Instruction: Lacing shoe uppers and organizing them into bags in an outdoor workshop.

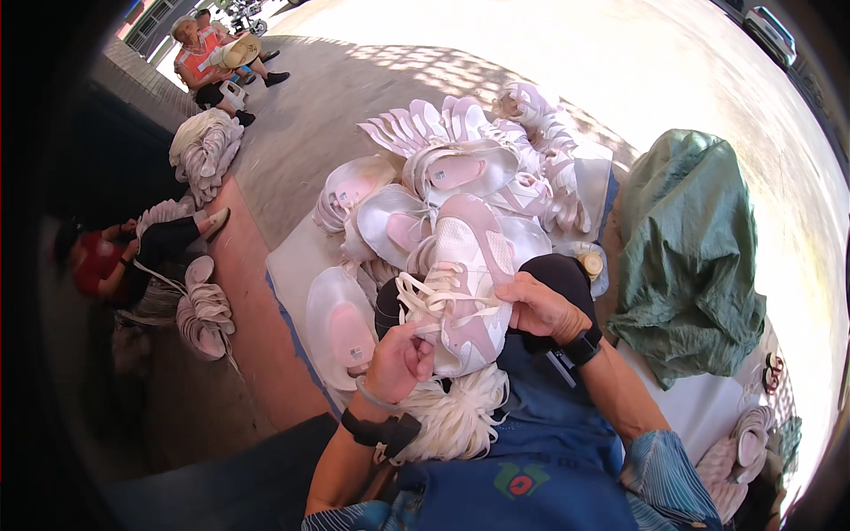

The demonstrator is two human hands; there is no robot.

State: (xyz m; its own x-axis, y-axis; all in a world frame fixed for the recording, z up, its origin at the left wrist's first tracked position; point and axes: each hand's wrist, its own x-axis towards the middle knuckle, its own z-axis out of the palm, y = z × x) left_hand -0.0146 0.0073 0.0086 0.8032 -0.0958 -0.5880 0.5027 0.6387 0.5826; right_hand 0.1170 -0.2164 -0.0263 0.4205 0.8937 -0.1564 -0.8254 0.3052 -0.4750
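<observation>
head view: a pink and white shoe upper (pixel 481 265) is held above the lap, between the knees, its rounded end pointing to the far side and its cream laces (pixel 432 299) hanging loose on the left. the left hand (pixel 396 363) has its grip closed on the shoe upper's near left edge; i cannot tell whether the fingers pinch lace or edge. the right hand (pixel 544 305) has a narrow grip, thumb and fingers shut on the right edge. below the shoe upper, a bunch of cream laces (pixel 465 411) lies across a blue apron (pixel 549 420). beyond the knees, more shoe uppers (pixel 456 168) are heaped on a white sheet (pixel 285 265). a green cloth (pixel 686 257) stands in a mound on the right. on the left sits a person in red (pixel 96 263), with other people (pixel 199 62) seated farther off.
</observation>
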